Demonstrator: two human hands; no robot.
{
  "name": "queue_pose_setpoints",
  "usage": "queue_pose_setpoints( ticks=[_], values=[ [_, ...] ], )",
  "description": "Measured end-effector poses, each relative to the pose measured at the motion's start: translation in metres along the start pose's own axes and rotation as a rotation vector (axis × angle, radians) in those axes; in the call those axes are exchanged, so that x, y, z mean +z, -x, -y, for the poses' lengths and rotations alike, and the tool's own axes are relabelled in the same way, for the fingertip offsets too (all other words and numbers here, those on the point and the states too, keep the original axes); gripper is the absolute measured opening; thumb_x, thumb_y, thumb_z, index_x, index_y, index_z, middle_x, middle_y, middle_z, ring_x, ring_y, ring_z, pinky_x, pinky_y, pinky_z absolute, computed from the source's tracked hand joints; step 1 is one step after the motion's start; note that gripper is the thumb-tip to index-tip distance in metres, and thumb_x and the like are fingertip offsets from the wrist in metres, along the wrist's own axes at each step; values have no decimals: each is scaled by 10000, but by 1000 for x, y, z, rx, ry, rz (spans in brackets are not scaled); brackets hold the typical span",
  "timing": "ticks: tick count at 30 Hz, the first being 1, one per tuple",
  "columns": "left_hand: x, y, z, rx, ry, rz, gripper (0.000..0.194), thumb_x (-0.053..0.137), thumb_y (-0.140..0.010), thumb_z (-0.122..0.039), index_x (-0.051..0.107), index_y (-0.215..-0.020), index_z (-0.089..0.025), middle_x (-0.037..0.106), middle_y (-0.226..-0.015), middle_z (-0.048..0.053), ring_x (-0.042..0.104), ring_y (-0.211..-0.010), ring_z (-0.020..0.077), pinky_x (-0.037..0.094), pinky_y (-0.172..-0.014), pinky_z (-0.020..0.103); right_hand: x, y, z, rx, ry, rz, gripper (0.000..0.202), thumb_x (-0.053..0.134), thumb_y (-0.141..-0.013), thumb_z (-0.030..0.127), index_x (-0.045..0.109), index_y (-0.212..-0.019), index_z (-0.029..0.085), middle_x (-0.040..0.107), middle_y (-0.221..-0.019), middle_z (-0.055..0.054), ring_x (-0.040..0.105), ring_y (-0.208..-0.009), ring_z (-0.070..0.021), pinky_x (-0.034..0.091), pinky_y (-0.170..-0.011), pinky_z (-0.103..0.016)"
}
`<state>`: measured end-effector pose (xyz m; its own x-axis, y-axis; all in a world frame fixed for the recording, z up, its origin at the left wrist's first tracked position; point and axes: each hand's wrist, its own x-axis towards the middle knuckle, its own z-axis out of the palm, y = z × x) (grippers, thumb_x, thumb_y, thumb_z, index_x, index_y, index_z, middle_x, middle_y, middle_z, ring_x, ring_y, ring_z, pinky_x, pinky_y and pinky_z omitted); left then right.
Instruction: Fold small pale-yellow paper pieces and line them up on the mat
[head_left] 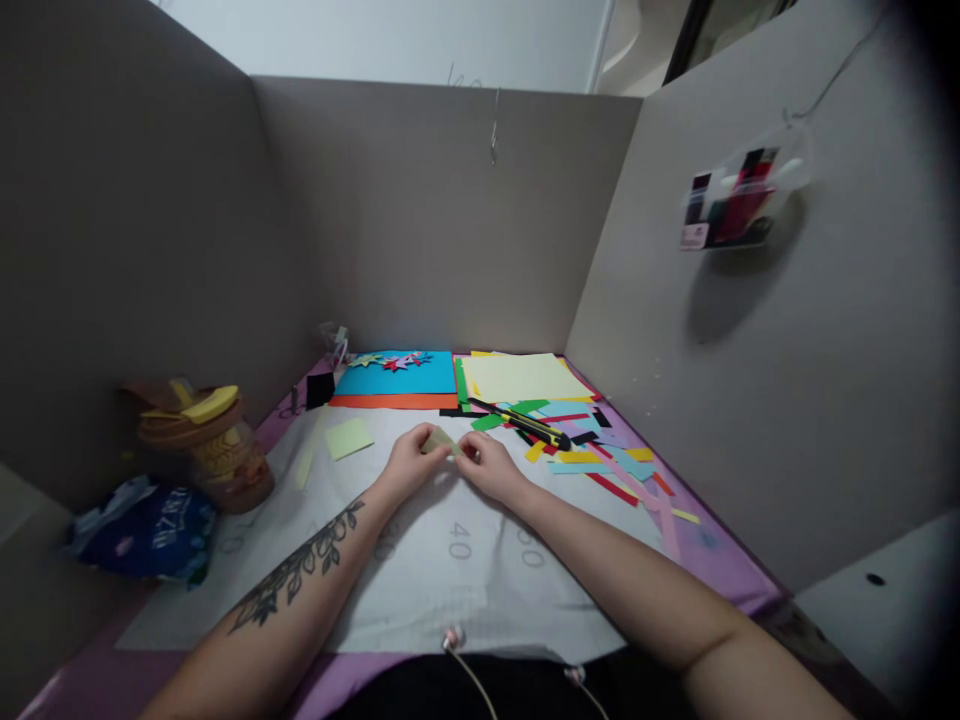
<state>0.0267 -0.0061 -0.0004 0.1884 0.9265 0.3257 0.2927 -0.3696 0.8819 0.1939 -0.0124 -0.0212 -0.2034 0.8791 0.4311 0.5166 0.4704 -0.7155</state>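
A small pale-green folded paper piece (pixel 441 441) is pinched between the nearly closed fingertips of both hands (pixel 411 462).

Mat'ls: mat (pixel 427 600) white, thin, creased, paper-like; strips (pixel 611 488) & sheets (pixel 525 378) matt paper, smooth; cutter (pixel 525 425) looks plastic, blk/yel; cup (pixel 229 465) see-through plastic w/ brownish lid (pixel 191 425); blue pack (pixel 146 530) crinkled, slightly glossy film; walls (pixel 450 220) grey, matt, smooth; hook (pixel 494 140) thin metal wire.

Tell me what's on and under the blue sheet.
Spiky paper cutouts lie on the blue sheet; an orange sheet shows beneath its near edge. Whatever else is underneath is covered.
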Motion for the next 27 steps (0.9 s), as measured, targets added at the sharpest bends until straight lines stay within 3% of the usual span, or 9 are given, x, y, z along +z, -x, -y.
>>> queue_pose_setpoints(
  ticks=[5, 10, 20, 27],
  values=[
    [0, -1, 1, -75, 152, -24, 130, 610, -674, -260, 541, -706, -155, 557, -653, -24, 509, -614, 110, 387, -578, 214, 2, -1, -3, 176, -281, -8, 140, 573, -718, 279, 540, -824, 193, 562, -669, 31, 534, -616, -129, 414, -595, -245],
    [3, 1, 3, -134, 180, 73, 181, 636, -662, -299, 577, -730, -142, 608, -690, 11, 523, -582, 114, 395, -539, 219, 1, -2, -4, 164, -474, -7, 108, 565, -720, 253, 545, -796, 179, 608, -705, -1, 584, -670, -145, 450, -641, -261],
    [3, 2, 6, -143, 99, 86, 201, 665, -638, -303, 596, -725, -136, 599, -661, -3, 520, -543, 103, 398, -522, 216, -4, 0, 6, 98, -290, -81, 92, 569, -722, 251, 581, -775, 177, 613, -764, -16, 569, -703, -146, 457, -651, -262],
    [5, 5, 6, -128, 128, 131, 195, 628, -698, -317, 549, -763, -152, 578, -596, -15, 500, -506, 98, 351, -482, 200, -2, 1, 9, 93, -267, -112, 104, 553, -718, 213, 587, -811, 179, 618, -764, -7, 565, -682, -138, 441, -639, -251]
  ],
)
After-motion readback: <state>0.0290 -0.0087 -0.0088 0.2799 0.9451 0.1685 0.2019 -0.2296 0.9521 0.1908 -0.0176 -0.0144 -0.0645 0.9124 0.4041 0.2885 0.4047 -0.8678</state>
